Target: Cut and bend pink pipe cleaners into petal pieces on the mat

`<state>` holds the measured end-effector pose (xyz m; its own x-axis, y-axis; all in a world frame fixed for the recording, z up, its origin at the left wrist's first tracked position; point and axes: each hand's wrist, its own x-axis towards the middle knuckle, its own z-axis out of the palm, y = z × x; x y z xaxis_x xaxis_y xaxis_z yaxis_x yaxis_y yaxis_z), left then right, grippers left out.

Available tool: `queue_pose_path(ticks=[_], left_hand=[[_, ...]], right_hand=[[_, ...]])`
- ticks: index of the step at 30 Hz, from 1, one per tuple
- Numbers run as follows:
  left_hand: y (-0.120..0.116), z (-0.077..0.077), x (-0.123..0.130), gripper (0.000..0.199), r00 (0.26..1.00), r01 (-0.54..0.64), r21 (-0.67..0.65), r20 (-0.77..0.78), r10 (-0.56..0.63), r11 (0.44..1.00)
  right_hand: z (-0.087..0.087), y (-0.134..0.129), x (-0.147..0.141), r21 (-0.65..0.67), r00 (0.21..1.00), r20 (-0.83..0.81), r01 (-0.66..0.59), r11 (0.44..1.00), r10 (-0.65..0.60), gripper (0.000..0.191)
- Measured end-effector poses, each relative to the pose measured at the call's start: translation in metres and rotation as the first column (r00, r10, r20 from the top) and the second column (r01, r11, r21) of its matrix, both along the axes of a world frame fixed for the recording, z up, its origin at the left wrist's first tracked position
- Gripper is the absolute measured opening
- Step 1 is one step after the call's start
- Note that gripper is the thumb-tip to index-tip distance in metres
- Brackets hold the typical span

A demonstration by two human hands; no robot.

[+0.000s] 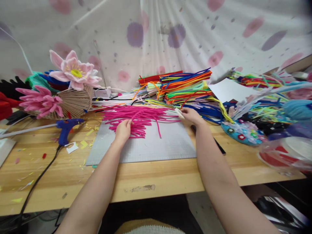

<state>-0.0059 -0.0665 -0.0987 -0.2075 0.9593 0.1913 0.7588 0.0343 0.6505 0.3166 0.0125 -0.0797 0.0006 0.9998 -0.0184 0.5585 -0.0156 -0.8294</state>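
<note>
A spread of magenta pipe cleaners [156, 112] lies across the grey cutting mat [170, 146]. At its near left side is my left hand [123, 130], fingers closed in a pinch on a magenta pipe cleaner; the exact hold is partly hidden. My right hand [192, 117] is at the mat's far right corner, closed on a small white strip-like piece [179, 113] whose kind I cannot make out. A dark flat object [219, 146] lies partly under my right forearm.
A blue glue gun [65, 130] with its cord lies left, among yellow scraps. Pink fuzzy flowers [73, 70] stand behind it. Bundles of coloured pipe cleaners [185, 84] are piled at the back. On the right are a decorated blue piece [243, 131] and a clear container [287, 152].
</note>
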Motion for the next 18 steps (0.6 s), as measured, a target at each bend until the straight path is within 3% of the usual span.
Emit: queue_pose_path(ticks=[3, 5, 7, 8, 10, 14, 18], left_hand=[[0.001, 0.001, -0.002, 0.034, 0.998, -0.055, 0.017, -0.007, 0.055, 0.998], [0.001, 0.0, -0.002, 0.034, 0.997, -0.075, 0.019, -0.004, 0.075, 0.997], [0.002, -0.002, -0.003, 0.033, 0.997, -0.082, 0.022, 0.0, 0.082, 0.996], [0.003, -0.003, -0.004, 0.033, 0.997, -0.082, 0.025, 0.003, 0.082, 0.996], [0.004, -0.004, -0.005, 0.033, 0.996, -0.086, 0.031, 0.012, 0.086, 0.996], [0.005, -0.006, -0.006, 0.035, 0.991, -0.123, 0.026, 0.052, 0.121, 0.992], [0.003, -0.007, 0.0, 0.036, 0.994, -0.094, 0.053, 0.064, 0.09, 0.994]], right_hand=[[0.014, -0.007, -0.006, -0.055, 0.976, -0.186, -0.122, 0.991, 0.109, 0.014], [0.016, -0.013, -0.023, -0.063, 0.904, -0.383, -0.231, 0.971, 0.19, 0.02], [0.011, -0.018, -0.047, -0.069, 0.581, -0.785, -0.429, 0.901, 0.216, 0.03], [0.007, -0.021, -0.06, -0.088, 0.452, -0.875, -0.504, 0.859, 0.175, 0.037], [-0.003, -0.028, -0.084, -0.121, 0.305, -0.946, -0.65, 0.75, 0.112, 0.052], [-0.018, -0.04, -0.113, -0.18, 0.241, -0.969, -0.843, 0.508, 0.057, 0.072], [-0.023, -0.044, -0.118, -0.182, 0.221, -0.974, -0.891, 0.415, 0.049, 0.083]])
